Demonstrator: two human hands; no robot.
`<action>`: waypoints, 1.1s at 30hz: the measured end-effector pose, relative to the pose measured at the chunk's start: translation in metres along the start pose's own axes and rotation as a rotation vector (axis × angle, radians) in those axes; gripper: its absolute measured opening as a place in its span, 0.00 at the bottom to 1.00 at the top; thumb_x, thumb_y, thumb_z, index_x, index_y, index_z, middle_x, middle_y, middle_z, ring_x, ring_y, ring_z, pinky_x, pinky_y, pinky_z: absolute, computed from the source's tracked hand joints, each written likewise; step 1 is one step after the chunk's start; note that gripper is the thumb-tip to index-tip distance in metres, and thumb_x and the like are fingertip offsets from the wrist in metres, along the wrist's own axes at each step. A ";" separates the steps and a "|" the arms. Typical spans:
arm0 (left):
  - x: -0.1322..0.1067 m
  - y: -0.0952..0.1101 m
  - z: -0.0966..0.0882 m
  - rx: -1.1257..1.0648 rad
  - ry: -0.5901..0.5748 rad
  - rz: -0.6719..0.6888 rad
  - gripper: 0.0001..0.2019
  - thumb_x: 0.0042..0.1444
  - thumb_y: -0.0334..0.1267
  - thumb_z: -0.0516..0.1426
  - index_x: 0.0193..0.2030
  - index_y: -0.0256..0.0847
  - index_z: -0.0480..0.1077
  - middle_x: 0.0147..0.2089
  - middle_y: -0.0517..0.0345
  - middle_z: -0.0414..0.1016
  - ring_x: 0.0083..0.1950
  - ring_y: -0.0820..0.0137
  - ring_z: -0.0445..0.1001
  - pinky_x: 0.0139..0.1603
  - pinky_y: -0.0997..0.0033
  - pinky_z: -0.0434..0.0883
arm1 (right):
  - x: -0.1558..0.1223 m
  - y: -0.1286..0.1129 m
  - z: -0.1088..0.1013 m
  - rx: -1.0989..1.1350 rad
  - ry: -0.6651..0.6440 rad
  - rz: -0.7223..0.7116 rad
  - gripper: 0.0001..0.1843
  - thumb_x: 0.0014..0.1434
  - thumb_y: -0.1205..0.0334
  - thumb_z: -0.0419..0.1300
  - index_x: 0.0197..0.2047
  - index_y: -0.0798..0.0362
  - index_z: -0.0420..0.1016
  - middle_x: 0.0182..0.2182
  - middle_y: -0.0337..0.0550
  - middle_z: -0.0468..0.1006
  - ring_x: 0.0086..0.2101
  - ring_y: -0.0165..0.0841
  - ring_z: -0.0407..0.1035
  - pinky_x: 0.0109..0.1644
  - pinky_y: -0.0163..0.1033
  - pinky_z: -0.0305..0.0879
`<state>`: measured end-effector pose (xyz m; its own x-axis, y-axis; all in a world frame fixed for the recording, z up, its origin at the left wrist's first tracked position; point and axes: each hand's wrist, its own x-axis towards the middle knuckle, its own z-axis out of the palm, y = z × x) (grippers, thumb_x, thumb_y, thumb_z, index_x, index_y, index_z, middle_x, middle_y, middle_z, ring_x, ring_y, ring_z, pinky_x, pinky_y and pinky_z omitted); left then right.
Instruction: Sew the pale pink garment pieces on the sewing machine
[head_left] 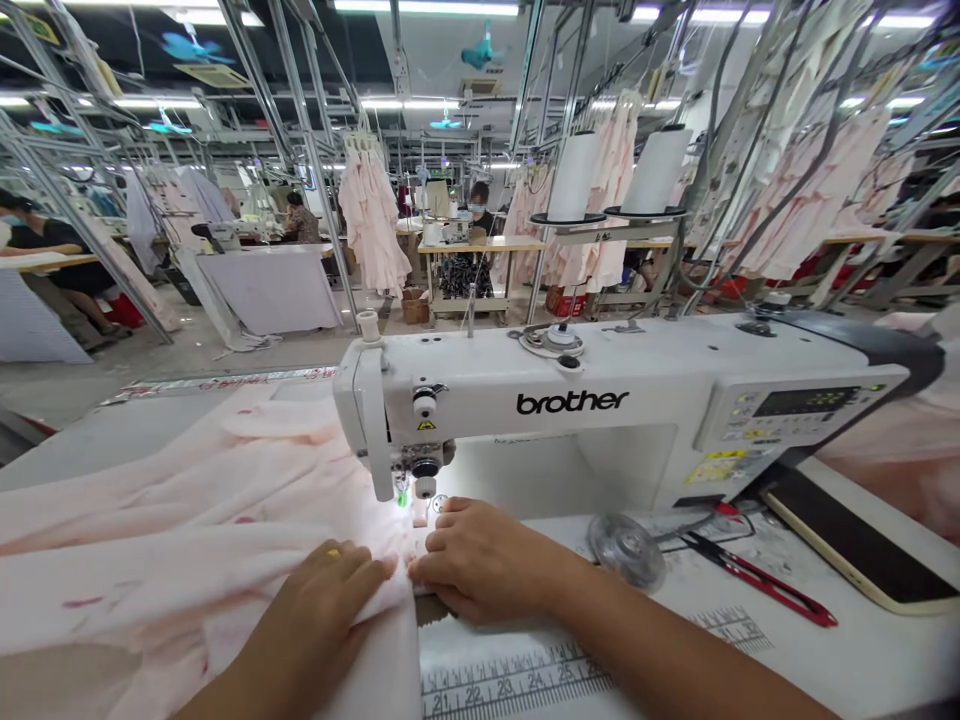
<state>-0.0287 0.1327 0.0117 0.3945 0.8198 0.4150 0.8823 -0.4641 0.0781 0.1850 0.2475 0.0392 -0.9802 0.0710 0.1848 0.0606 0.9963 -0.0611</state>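
— Two hands on the cloth?
— Yes. The left hand (330,590) lies palm down, fingers flat on the pale pink fabric (172,540) spread over the white bench (825,650).
— And the right hand (480,560)?
— Knuckles up, fingers curled, pinching the fabric's edge just before the presser foot (420,512) of the white Brother sewing machine (600,410). Red-handled snips (757,580) lie well apart.

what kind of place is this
Most likely a garment factory's sewing floor: a Brother sewing machine with pink fabric under both hands, pink garments hanging from overhead rails, and other workers at tables behind.
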 end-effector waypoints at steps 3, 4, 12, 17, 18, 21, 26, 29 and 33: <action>0.004 0.001 -0.003 0.087 0.036 0.164 0.18 0.57 0.22 0.48 0.49 0.42 0.69 0.30 0.58 0.73 0.30 0.65 0.71 0.34 0.66 0.71 | 0.000 0.001 0.001 -0.004 -0.003 -0.003 0.03 0.61 0.64 0.59 0.36 0.51 0.74 0.26 0.35 0.75 0.29 0.32 0.65 0.41 0.39 0.56; 0.005 0.001 -0.004 0.099 0.047 0.166 0.18 0.58 0.22 0.47 0.48 0.42 0.70 0.32 0.56 0.74 0.32 0.64 0.72 0.36 0.64 0.71 | 0.000 0.001 0.001 -0.001 -0.004 -0.007 0.03 0.61 0.64 0.59 0.36 0.51 0.74 0.26 0.35 0.75 0.28 0.32 0.65 0.41 0.39 0.55; 0.002 -0.012 -0.006 -0.200 0.022 -0.010 0.17 0.62 0.30 0.52 0.55 0.46 0.70 0.51 0.57 0.79 0.52 0.67 0.76 0.55 0.69 0.73 | -0.001 0.001 0.002 0.019 0.001 -0.003 0.02 0.60 0.64 0.59 0.34 0.51 0.71 0.28 0.35 0.76 0.29 0.31 0.64 0.39 0.39 0.53; 0.005 -0.015 -0.007 -0.277 -0.039 0.048 0.19 0.60 0.29 0.54 0.57 0.47 0.71 0.53 0.55 0.78 0.53 0.65 0.75 0.54 0.66 0.74 | -0.001 0.001 0.002 0.010 0.006 -0.006 0.03 0.61 0.64 0.59 0.33 0.51 0.71 0.26 0.34 0.75 0.28 0.31 0.64 0.39 0.39 0.54; 0.006 -0.014 -0.007 -0.272 -0.042 0.076 0.20 0.59 0.27 0.53 0.57 0.47 0.71 0.53 0.54 0.78 0.53 0.64 0.75 0.54 0.65 0.74 | 0.000 0.001 0.001 0.009 0.004 -0.006 0.05 0.61 0.64 0.59 0.32 0.51 0.70 0.26 0.34 0.75 0.28 0.30 0.64 0.39 0.39 0.54; 0.008 -0.010 -0.008 -0.258 -0.084 0.105 0.25 0.57 0.24 0.51 0.59 0.47 0.70 0.53 0.52 0.77 0.51 0.63 0.74 0.53 0.61 0.74 | 0.000 0.000 0.000 0.018 0.002 0.000 0.07 0.62 0.63 0.58 0.31 0.51 0.70 0.25 0.34 0.75 0.28 0.30 0.63 0.39 0.38 0.55; 0.008 -0.007 -0.010 -0.225 -0.129 0.112 0.27 0.56 0.21 0.48 0.59 0.45 0.69 0.54 0.51 0.75 0.52 0.62 0.73 0.53 0.59 0.74 | 0.000 0.000 0.003 0.040 0.064 0.064 0.11 0.67 0.61 0.54 0.33 0.52 0.71 0.26 0.36 0.74 0.29 0.31 0.64 0.44 0.39 0.56; 0.005 -0.005 -0.007 -0.209 -0.114 0.113 0.25 0.57 0.22 0.49 0.59 0.42 0.68 0.55 0.48 0.73 0.52 0.61 0.73 0.52 0.60 0.75 | 0.000 -0.002 0.006 0.054 0.114 0.137 0.09 0.68 0.60 0.53 0.45 0.53 0.72 0.35 0.41 0.76 0.35 0.33 0.66 0.51 0.41 0.56; 0.003 -0.005 -0.002 -0.194 -0.116 0.092 0.27 0.56 0.20 0.47 0.60 0.41 0.67 0.56 0.47 0.72 0.54 0.61 0.71 0.54 0.59 0.74 | 0.004 -0.005 0.005 0.060 0.081 0.183 0.08 0.68 0.56 0.55 0.46 0.50 0.71 0.40 0.41 0.73 0.40 0.34 0.64 0.59 0.44 0.52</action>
<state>-0.0324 0.1364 0.0140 0.5077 0.7988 0.3227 0.7798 -0.5853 0.2221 0.1801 0.2428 0.0348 -0.9354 0.2563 0.2435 0.2224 0.9620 -0.1582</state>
